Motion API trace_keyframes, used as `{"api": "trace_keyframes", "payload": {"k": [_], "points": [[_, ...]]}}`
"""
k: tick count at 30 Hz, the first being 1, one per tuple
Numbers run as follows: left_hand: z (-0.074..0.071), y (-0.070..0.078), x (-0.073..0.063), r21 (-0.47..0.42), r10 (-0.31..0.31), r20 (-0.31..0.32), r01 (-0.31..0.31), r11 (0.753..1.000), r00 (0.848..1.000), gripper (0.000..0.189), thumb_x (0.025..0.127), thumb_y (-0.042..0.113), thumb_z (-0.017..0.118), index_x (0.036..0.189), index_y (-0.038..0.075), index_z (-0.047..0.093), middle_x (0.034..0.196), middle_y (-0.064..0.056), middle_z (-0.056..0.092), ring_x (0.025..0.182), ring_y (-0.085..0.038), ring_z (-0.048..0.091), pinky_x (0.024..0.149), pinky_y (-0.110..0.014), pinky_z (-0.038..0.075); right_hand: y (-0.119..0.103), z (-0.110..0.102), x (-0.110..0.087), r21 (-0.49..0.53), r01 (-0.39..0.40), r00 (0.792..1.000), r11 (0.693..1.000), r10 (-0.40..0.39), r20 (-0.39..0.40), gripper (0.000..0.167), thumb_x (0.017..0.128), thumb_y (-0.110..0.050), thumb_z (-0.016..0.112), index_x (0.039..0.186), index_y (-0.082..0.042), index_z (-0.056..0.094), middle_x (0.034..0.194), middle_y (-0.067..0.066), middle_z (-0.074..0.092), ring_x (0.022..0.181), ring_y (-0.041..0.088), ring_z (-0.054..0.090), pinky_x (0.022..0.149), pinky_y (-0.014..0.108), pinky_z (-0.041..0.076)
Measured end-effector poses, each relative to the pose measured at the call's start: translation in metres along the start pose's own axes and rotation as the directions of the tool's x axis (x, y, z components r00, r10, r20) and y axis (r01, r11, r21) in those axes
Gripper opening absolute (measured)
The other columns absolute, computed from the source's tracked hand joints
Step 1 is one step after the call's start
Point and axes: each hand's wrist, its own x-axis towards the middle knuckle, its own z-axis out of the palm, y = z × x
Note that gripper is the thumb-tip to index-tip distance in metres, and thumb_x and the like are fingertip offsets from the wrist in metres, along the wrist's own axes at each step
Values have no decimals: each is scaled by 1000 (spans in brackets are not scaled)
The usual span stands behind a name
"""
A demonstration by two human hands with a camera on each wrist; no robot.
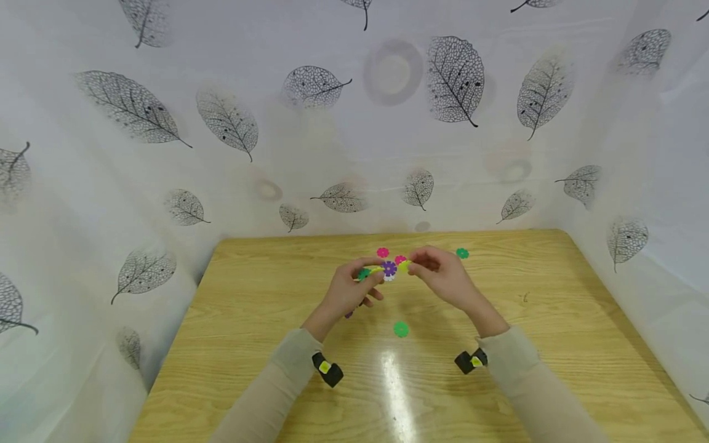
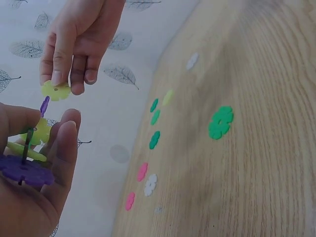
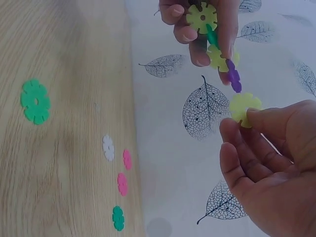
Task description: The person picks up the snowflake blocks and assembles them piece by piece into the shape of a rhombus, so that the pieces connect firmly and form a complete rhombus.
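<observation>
Above the table, my left hand grips a chain of notched flower-shaped plastic discs between thumb and fingers. Yellow discs, a green disc and purple discs make up the chain; a larger-looking purple disc lies near the palm in the left wrist view. A purple disc forms the end toward my right hand. That hand pinches a yellow disc between thumb and fingertips. Its edge meets the purple disc; whether their notches interlock I cannot tell. Fingers hide part of the chain.
Loose discs lie on the wooden table: a bright green disc nearest me, a pink disc and others behind the hands, a dark green disc farther right. A leaf-printed white curtain borders the table's back and sides.
</observation>
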Motion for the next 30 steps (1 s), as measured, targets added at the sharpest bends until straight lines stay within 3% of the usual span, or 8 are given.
{"api": "trace_keyframes", "payload": {"k": [3,7,15,24,30], "points": [[0,0,-1,-3,8,7,-8,1000,1000,35,106,21,67,140,21,67,108,-18,75,78,-34,79,64,-46,67,-1,2,0,-8,-2,1000,1000,2,-1,16,102,-12,70,116,-4,72,105,14,75,87,15,69,71,23,57],[0,-1,-1,-3,14,11,-14,1000,1000,35,106,20,67,141,19,67,107,-18,75,80,-37,79,60,-36,66,-1,3,1,-25,3,1000,1000,-4,-7,16,102,-11,70,116,-4,72,105,15,75,88,16,68,71,22,56],[1,0,0,-10,11,26,-11,1000,1000,35,105,14,66,140,14,67,107,-19,76,74,-27,79,60,-34,66,-2,5,0,-64,45,999,997,-46,-9,13,103,-12,70,114,-6,73,104,15,76,90,27,69,74,22,56],[2,2,-1,-23,13,14,-13,1000,1000,35,105,18,67,140,15,68,106,-21,75,77,-35,79,63,-36,67,-5,11,-1,-51,88,994,995,-90,-54,14,103,-12,70,114,-6,74,106,12,77,95,25,73,85,27,61],[2,0,-1,-35,25,24,-24,999,999,37,106,16,65,142,11,65,105,-19,74,73,-26,79,63,-36,67,-4,14,-3,-35,77,994,996,-80,-72,17,102,-12,70,118,-5,73,108,15,77,96,20,74,87,26,62]]}}
